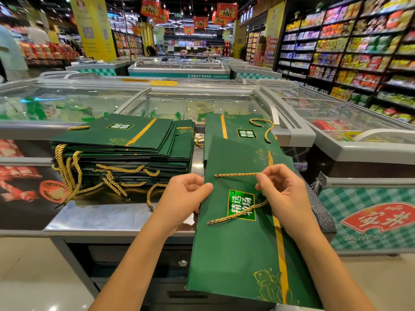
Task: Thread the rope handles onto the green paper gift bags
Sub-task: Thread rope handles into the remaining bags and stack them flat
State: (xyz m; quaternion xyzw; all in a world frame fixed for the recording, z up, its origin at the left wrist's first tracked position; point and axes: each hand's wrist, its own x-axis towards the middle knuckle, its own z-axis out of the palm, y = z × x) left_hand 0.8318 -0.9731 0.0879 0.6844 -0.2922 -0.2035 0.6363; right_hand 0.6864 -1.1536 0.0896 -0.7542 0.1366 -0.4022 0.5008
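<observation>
Rows of glass-lidded chest freezers fill the middle ground, with shelves of packaged goods along the right. In front of the freezers stands a steel table.

On the table's left part lies a tall stack of flat green bags, printed face up. Gold rope handles hang and trail from the stack's near side. A lower second pile lies to the right, apart from the stack, with one loose rope curled on its top bag.

The held bag lies flat and slightly tilted. Its far end overlaps the second pile and its near end projects past the table edge towards the viewer.

The two hands are apart, one at each side of this bag's upper half. The left hand grips the bag's left edge, thumb on top and fingers underneath. The right hand pinches a gold rope handle between thumb and forefinger. From the pinch one length runs left across the bag; whether its tip sits in a hole cannot be told. The other length slants down over the printed label, its end lying free.

A grey textured object, possibly fabric, lies just beside the right wrist.
</observation>
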